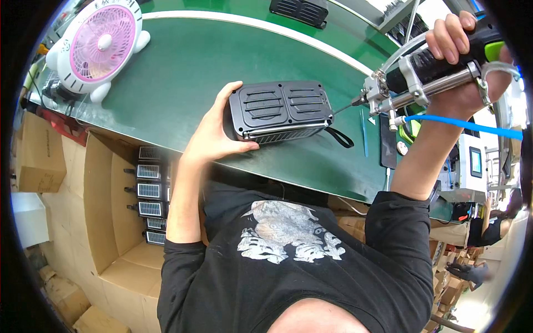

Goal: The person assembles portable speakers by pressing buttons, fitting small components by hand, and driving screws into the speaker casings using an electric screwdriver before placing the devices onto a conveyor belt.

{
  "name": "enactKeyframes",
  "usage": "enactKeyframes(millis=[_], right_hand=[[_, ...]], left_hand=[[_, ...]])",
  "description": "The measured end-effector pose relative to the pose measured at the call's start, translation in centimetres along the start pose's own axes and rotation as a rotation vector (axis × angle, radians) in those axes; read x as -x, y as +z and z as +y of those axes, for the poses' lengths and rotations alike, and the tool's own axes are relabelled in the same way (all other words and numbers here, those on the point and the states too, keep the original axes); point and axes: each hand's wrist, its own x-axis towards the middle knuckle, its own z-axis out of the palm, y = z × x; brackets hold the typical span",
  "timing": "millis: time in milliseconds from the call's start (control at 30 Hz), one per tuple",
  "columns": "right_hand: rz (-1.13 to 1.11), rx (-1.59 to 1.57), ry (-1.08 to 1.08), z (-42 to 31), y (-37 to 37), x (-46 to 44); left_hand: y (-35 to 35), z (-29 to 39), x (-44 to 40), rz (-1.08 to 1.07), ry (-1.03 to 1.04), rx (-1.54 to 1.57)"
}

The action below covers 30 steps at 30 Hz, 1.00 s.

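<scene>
My left hand [214,130] grips the left end of a black portable speaker [283,108], thumb along the near side and fingers behind it. The speaker rests on the green workbench [177,72], its panel with two slotted sections facing up. A solar panel shows on its near side, and a black strap [340,137] hangs from the right end. My right hand [458,47] is wrapped round an electric screwdriver [427,69] with a metal clamp frame and a blue air hose. The screwdriver's bit [345,108] reaches the speaker's right corner; whether it touches a screw is too small to tell.
A white and pink fan [102,41] stands at the back left. Several similar speakers [149,190] lie in a cardboard box [100,222] below the bench edge. A phone [387,141] with a cable lies at right. Another speaker [300,12] sits at the back. Two people are farther right.
</scene>
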Motion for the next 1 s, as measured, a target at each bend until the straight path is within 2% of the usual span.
enactKeyframes(millis=[267,533,667,833,1000], right_hand=[[0.045,-0.047,0.023,0.9,-0.1,0.6],[-0.049,-0.015,0.117,3.8,-2.2,3.2],[0.034,0.039,0.123,3.6,-1.1,3.3],[-0.010,0.024,0.051,-0.1,-0.9,0.0],[-0.091,-0.070,0.074,-3.4,-3.3,-4.4]], left_hand=[[-0.1,-0.5,0.1,0.006,0.011,0.042],[-0.2,-0.3,0.0,-0.005,0.011,0.052],[-0.2,-0.3,-0.1,-0.007,0.034,0.001],[0.7,0.2,-0.5,-0.051,0.045,-0.029],[2.4,0.7,-1.3,-0.055,0.075,-0.081]])
